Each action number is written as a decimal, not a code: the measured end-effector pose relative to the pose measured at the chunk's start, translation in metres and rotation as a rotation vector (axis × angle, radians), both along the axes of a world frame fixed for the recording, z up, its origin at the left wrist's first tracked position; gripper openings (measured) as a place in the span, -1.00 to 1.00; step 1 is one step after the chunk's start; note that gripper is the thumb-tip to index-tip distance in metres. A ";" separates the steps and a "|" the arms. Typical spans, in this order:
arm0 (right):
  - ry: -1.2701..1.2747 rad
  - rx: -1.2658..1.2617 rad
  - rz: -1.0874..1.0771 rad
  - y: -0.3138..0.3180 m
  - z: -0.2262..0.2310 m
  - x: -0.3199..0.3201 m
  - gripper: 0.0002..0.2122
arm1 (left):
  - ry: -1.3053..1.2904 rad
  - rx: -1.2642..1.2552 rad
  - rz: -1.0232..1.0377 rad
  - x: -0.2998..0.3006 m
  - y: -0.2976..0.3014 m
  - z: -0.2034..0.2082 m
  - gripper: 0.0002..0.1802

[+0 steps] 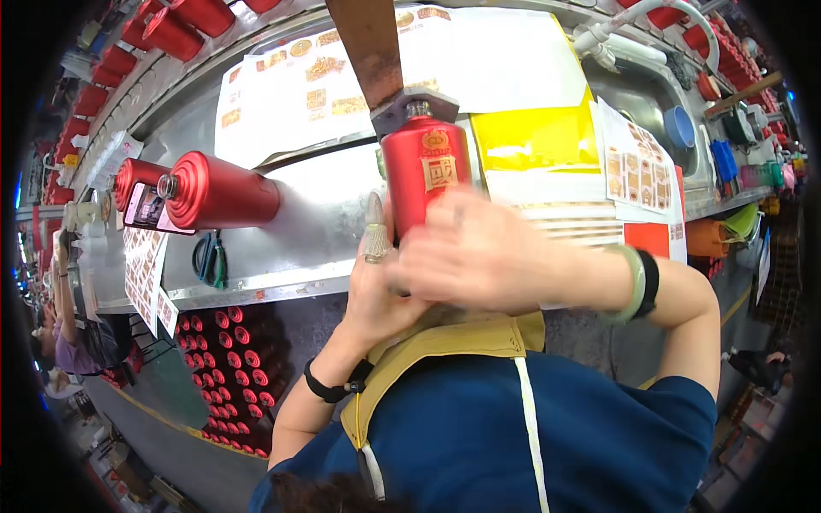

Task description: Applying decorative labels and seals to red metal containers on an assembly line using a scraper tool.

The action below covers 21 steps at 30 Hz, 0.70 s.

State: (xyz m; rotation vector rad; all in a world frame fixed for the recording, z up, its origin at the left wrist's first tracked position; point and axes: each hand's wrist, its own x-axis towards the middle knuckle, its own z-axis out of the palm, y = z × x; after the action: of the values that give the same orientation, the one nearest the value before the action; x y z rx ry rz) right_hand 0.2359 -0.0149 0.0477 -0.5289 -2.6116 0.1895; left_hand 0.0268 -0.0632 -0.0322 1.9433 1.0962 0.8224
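Shiny metal worktable (329,184), white printed paper sheets (282,115) over far part, bright yellow glossy sheet (539,141) toward R. Steel sink at R end w/ blue plastic cup (680,128). Workshop floor below, rows of round red caps (248,357) on L.

Metallic red bottle w/ gold label (425,145): mid-table, neck at grey angled metal bracket (385,114) under brown post (363,43), which blocks view beyond. L hand (374,295) at bottle's lower L, one finger straight up alongside, others hidden; can't tell grip. R hand (470,252) blurred, fingers bent over lower front; can't tell hold. Dark-green-handled scissors (209,256), second red bottle (227,192), phone (154,209) to L.
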 end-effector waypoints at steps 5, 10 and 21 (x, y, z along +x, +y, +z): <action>0.225 0.371 -0.297 0.081 0.008 0.030 -0.76 | -0.085 0.027 0.074 0.002 -0.002 -0.004 0.33; 0.299 0.202 0.068 0.007 -0.042 0.040 -0.70 | 0.038 0.024 -0.033 -0.001 0.007 0.001 0.25; 0.211 0.416 -0.212 0.038 -0.013 0.027 -0.71 | 0.009 0.058 0.009 0.001 0.002 0.005 0.01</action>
State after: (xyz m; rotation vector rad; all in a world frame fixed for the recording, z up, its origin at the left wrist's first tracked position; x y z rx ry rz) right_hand 0.2625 0.0233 0.0350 -0.5914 -2.2808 -0.3419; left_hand 0.0279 -0.0612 -0.0275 1.9930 1.0987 0.8597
